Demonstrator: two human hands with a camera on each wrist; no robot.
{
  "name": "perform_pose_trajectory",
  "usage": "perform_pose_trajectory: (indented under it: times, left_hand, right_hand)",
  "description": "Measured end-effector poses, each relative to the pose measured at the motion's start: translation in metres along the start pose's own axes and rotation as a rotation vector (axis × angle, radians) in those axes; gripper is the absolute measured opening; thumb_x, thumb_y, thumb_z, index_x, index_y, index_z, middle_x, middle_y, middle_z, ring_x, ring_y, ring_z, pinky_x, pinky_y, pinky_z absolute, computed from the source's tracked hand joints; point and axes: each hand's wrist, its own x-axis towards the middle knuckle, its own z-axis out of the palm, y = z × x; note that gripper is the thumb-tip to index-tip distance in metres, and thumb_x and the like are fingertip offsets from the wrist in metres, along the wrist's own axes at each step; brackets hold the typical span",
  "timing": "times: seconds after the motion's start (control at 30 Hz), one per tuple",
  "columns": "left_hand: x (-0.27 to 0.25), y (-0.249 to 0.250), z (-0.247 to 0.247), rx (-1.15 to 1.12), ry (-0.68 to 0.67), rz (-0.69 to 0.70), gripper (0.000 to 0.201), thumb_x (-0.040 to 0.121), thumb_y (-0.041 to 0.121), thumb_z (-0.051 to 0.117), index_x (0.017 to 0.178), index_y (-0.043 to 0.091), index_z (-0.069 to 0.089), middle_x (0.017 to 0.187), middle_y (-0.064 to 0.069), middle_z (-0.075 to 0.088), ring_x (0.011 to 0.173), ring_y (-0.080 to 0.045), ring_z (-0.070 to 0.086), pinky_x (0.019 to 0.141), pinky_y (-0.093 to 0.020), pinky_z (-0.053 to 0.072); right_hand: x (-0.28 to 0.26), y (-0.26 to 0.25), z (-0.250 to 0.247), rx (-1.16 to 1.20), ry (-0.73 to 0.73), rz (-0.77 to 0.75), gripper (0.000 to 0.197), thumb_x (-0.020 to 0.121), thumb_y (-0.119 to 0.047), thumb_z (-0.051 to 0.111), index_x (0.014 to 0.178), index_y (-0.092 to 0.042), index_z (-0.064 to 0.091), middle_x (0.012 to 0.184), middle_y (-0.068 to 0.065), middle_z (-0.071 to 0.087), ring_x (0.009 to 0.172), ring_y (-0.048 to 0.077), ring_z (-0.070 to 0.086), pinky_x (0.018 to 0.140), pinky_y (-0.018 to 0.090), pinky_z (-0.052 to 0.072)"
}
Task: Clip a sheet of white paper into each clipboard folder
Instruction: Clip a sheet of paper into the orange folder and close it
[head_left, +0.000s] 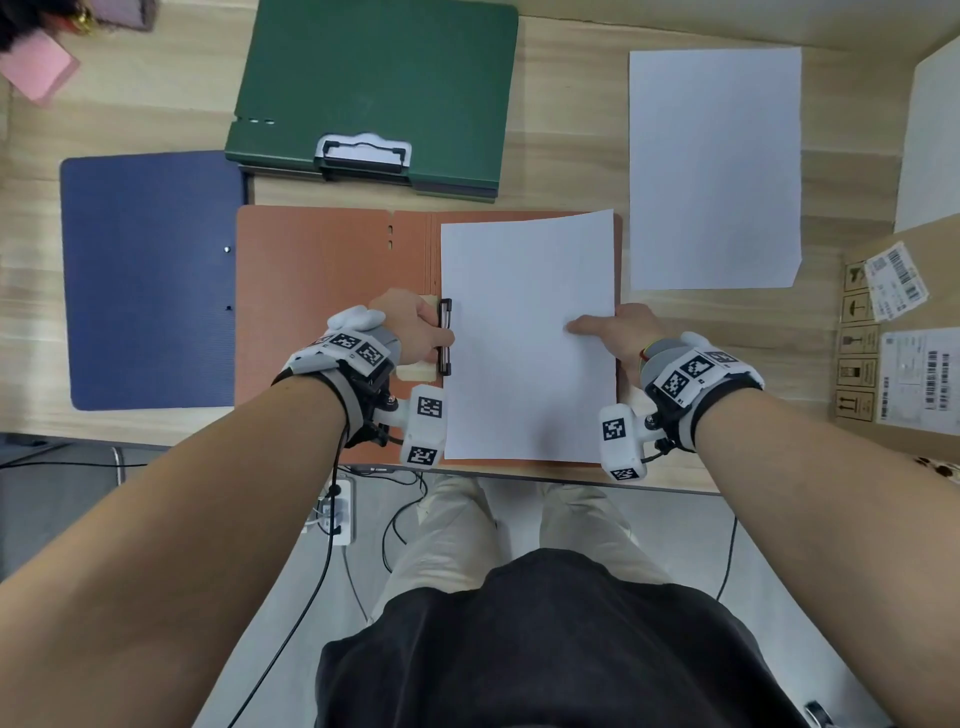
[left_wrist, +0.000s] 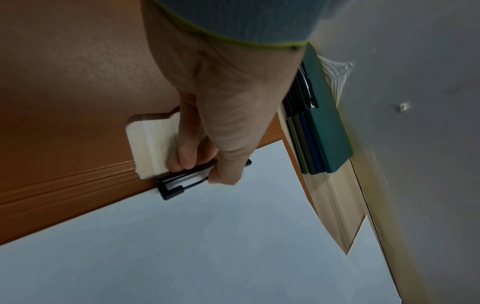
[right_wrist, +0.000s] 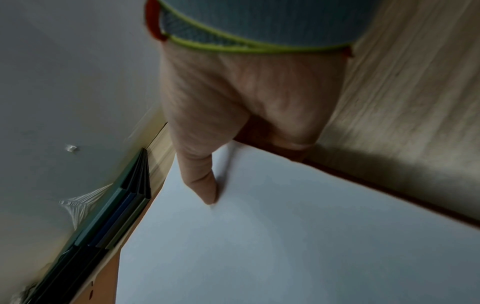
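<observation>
An orange clipboard folder (head_left: 322, 270) lies open at the table's near edge, with a white sheet (head_left: 524, 332) on its right half. My left hand (head_left: 415, 327) grips the folder's clip (head_left: 444, 338) at the sheet's left edge; in the left wrist view its fingers (left_wrist: 189, 148) curl over the pale clip plate (left_wrist: 148, 142) and black lever (left_wrist: 176, 183). My right hand (head_left: 613, 332) pinches the sheet's right edge, thumb (right_wrist: 205, 185) flat on top of the paper (right_wrist: 285, 236), the other fingers curled beneath.
A dark green folder (head_left: 379, 78) tops a stack of closed folders at the back. A blue folder (head_left: 150, 280) lies at the left. A loose white sheet (head_left: 714, 166) lies at the right, beside cardboard boxes (head_left: 893, 338). The table edge (head_left: 519, 473) runs under my wrists.
</observation>
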Motion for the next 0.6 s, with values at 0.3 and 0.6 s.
perform_pose_trajectory:
  times: [0.3, 0.6]
  left_hand:
    - [0.0, 0.002, 0.0, 0.048, -0.006, 0.001, 0.02, 0.079, 0.023, 0.081, 0.093, 0.014, 0.068, 0.092, -0.006, 0.073, 0.075, -0.02, 0.075, 0.082, -0.038, 0.061]
    - [0.0, 0.003, -0.001, 0.072, -0.005, -0.002, 0.02, 0.077, 0.025, 0.082, 0.085, 0.016, 0.067, 0.086, -0.007, 0.074, 0.074, -0.021, 0.075, 0.08, -0.04, 0.061]
  right_hand:
    - [0.006, 0.005, 0.0, 0.002, -0.007, -0.017, 0.021, 0.077, -0.019, 0.082, 0.075, -0.016, 0.061, 0.082, -0.005, 0.065, 0.076, 0.01, 0.061, 0.069, 0.024, 0.048]
    - [0.013, 0.01, 0.0, -0.009, -0.016, -0.013, 0.02, 0.076, -0.024, 0.083, 0.078, -0.017, 0.064, 0.09, -0.002, 0.069, 0.09, 0.019, 0.066, 0.087, 0.032, 0.053]
